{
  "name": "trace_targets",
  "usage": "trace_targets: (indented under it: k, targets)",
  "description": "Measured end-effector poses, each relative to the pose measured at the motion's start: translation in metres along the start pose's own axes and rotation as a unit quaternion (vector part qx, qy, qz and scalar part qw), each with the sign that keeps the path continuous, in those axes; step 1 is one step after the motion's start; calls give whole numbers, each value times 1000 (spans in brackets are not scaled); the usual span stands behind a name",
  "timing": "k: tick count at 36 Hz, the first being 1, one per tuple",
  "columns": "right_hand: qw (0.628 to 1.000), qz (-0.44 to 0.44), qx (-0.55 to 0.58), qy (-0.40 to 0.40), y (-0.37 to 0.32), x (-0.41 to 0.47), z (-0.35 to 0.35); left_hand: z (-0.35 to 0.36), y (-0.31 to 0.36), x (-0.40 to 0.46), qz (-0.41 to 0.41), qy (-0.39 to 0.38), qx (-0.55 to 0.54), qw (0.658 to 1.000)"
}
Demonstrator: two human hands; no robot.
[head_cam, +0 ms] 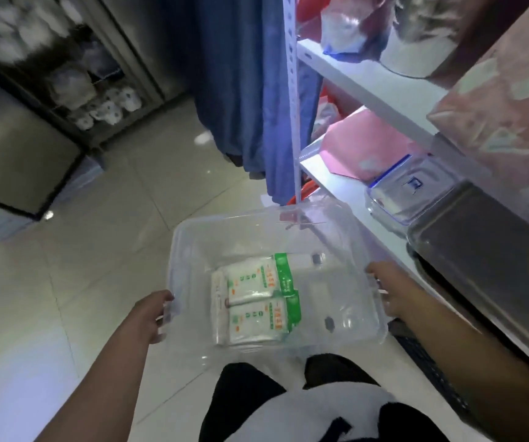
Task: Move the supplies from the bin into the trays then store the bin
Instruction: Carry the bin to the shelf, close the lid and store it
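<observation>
I hold a clear plastic bin in front of me, above the tiled floor. My left hand grips its left rim and my right hand grips its right rim. Inside lie two white packets with green labels, side by side near the middle. A small white tube with a dark cap lies behind them, and a clear pouch rests on the right part of the bottom.
A white metal shelf unit stands on my right, holding a metal tray, a blue-lidded clear box and pink items. Blue fabric hangs ahead. A cabinet with white items is at the far left.
</observation>
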State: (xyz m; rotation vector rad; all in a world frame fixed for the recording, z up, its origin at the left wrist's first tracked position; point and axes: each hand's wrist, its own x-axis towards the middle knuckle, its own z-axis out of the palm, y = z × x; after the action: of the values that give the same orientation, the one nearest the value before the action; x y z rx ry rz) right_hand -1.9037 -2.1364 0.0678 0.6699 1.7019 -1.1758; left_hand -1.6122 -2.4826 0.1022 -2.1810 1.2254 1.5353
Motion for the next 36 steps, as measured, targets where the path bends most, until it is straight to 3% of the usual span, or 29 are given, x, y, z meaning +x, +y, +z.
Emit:
trace_targets:
  k: [5,8,11,17,24,36]
  targets:
    - [995,75,53,45,21,29,17,17,71,62,-17,-58,129,990]
    - [983,165,56,60,34,29,28,38,112,99,-21,-95,214,972]
    - [964,239,79,84,53,28,45,69,148,133,-15,-137,288,948]
    - [922,306,204,121,110,40,98,141,193,201,-3,-200,410,890]
    - [873,336,320,153,179,101,138,208,186,284,23,-192,506,840]
    - [887,309,306,156,280,203,158,259,127,386,58,-200,483,850]
